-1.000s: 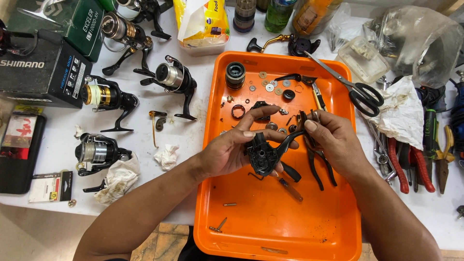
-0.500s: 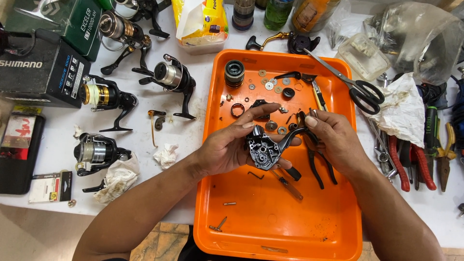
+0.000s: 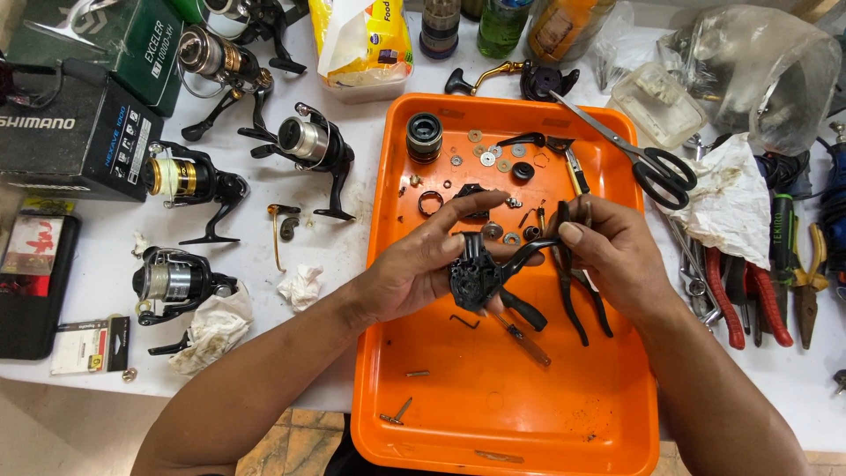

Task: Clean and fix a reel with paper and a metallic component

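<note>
white workbench, orange tray [image 3: 608,414] at centre, kept under the work so loose washers and screws stay contained. my left hand [image 3: 414,269] is clamped around the black reel body [image 3: 473,275], held above the tray with its open side up. my right hand [image 3: 617,256] is closed on black pliers [image 3: 573,282], jaws at the body's stem. spinning reels [image 3: 308,145] wait at left.
</note>
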